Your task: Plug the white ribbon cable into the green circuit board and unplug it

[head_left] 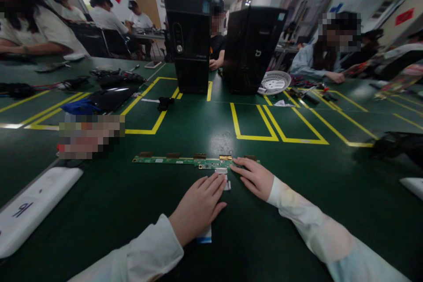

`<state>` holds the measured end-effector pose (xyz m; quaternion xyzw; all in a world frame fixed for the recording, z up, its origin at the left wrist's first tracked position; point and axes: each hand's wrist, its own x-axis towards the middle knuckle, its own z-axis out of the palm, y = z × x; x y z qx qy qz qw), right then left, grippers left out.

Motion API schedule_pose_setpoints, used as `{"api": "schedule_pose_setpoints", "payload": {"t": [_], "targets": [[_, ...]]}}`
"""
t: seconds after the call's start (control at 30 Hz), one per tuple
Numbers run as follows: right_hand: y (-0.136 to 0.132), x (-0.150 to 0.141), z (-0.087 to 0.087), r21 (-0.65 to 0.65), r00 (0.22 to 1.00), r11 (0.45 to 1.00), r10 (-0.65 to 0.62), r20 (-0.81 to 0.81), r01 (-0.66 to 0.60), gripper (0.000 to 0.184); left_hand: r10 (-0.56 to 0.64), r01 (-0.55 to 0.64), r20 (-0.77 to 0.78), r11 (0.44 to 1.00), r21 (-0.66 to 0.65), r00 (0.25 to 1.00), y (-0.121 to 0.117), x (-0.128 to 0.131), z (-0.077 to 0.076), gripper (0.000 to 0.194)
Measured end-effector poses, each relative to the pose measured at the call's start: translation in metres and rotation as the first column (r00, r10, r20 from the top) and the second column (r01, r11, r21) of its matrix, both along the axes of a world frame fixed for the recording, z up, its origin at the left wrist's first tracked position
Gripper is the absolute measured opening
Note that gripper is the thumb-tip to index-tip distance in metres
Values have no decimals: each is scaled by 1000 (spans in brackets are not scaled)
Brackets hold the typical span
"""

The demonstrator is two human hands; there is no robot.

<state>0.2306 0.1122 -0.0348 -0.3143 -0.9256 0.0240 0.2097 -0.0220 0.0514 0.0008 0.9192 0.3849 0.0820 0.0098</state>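
Observation:
A long, narrow green circuit board [185, 161] lies flat on the table in front of me, with several copper-coloured tabs along its far edge. My right hand [254, 177] rests on the board's right part, fingers stretched out and touching it. From the board's connector a white flat ribbon cable [204, 234] runs toward me. My left hand [201, 205] lies flat over this cable, fingers extended, and hides its middle stretch. The cable's near end, with a blue strip, shows below that hand.
Two black computer towers [190, 39] [253, 50] stand at the back. A white power-strip-like case [39, 205] lies at left, near a blurred-out item. Yellow tape [257, 137] marks the green table. A white basket [275, 82] and cables sit back right. Several people sit around.

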Motion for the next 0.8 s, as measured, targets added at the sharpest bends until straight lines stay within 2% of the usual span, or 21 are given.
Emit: {"api": "schedule_pose_setpoints", "payload": {"t": [0.2,0.63,0.8], "targets": [[1,0,-1,-4,1000,1000,11,-20,-11,42,-5,5,-6,1000,-7,1000,1,0,0,49],[0,0,0,-54,999,998,17,-31,-18,44,104,-102,22,992,-74,994,-3,9,7,50],[0,0,0,-72,1000,997,15,-26,-16,44,96,-91,46,991,-96,994,-2,8,8,49]]}}
